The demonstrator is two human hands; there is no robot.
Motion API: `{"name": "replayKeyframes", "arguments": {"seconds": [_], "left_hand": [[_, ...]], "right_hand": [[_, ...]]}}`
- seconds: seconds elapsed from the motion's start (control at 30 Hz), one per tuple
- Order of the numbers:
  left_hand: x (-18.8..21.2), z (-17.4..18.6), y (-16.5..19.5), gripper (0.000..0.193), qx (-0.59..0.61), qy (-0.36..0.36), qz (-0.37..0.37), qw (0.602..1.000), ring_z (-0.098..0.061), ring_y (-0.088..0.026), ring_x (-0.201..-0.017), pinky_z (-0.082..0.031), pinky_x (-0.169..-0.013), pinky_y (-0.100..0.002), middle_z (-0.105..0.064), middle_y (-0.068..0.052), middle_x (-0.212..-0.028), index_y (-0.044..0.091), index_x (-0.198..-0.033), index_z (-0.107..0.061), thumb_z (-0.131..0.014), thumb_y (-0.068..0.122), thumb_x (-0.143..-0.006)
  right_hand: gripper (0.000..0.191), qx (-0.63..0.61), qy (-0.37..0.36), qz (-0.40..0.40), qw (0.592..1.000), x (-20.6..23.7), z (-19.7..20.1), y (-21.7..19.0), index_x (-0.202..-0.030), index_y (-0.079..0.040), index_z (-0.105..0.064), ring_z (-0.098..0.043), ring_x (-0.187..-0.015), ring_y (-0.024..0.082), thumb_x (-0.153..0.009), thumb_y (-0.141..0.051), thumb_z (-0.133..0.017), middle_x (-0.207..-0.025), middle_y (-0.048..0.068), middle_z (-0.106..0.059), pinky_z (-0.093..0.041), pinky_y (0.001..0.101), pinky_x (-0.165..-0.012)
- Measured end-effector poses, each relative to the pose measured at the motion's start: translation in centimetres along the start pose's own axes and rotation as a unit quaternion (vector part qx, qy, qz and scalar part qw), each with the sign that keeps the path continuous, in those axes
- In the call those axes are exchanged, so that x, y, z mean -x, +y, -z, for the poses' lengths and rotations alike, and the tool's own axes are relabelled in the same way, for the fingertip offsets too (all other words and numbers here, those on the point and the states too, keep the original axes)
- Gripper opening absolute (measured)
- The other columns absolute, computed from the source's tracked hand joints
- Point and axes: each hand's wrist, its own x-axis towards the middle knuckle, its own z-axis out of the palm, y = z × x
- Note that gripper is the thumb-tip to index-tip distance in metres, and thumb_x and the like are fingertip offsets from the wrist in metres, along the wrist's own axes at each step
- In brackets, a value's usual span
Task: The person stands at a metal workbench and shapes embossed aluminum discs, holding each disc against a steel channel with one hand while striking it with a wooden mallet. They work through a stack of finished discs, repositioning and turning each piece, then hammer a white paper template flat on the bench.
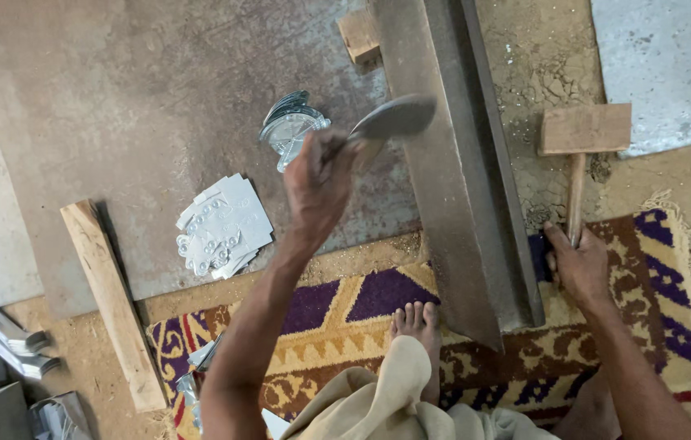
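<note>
I see a grey metal disc (394, 116) held tilted, upper centre | wooden mallet (580, 147) flat on ground, right, handle gripped

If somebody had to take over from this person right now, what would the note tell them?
Left hand: raised over the big metal sheet, fingers shut on a thin round metal piece, blurred.
Right hand: on the rug, fingers around the handle end of the wooden mallet, whose head lies on the dirt floor.
Between the hands: a long steel bar, its near end on the rug beside a bare foot.
Done: cannot tell; a stack of round pieces and a pile of flat cut pieces lie on the sheet.
Left: cannot tell either.
</note>
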Motion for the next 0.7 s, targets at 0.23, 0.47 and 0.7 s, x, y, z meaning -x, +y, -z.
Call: {"name": "replayKeyframes", "arguments": {"seconds": [0.23,0.47,0.7], "left_hand": [[-7.0,-7.1,2.8,0.021,0.167,-0.036,-0.049,0.984,-0.073,-0.013,-0.078,-0.063,-0.061,-0.027,-0.075,-0.013,-0.097,0.003,-0.113,-0.050,-0.066,0.012,-0.103],[-7.5,-7.7,2.0,0.044,0.316,-0.072,0.167,0.931,-0.070,-0.014,-0.082,-0.059,-0.068,-0.028,-0.073,-0.011,-0.095,-0.002,-0.122,-0.052,-0.075,0.023,-0.094],[-6.4,-8.3,1.5,0.047,0.393,-0.115,0.258,0.875,-0.067,-0.013,-0.081,-0.060,-0.077,-0.033,-0.072,-0.007,-0.093,0.000,-0.118,-0.066,-0.064,0.042,-0.097]], "right_hand": [[0.028,-0.031,-0.003,-0.016,0.999,-0.1,-0.1,0.2,-0.085,-0.011,-0.054,-0.041,-0.040,0.014,-0.101,-0.031,-0.065,-0.056,0.002,-0.049,-0.032,0.0313,-0.035],[0.029,-0.015,-0.042,-0.097,0.994,-1.0,1.2,-0.1,-0.088,-0.012,-0.057,-0.044,-0.041,0.010,-0.099,-0.038,-0.064,-0.059,0.001,-0.055,-0.037,0.0288,-0.035],[0.043,-0.330,-0.226,-0.069,0.914,-0.7,2.6,-2.2,-0.085,-0.017,-0.050,-0.034,-0.037,0.002,-0.109,-0.053,-0.050,-0.057,-0.010,-0.041,-0.029,0.0192,-0.027]]}}
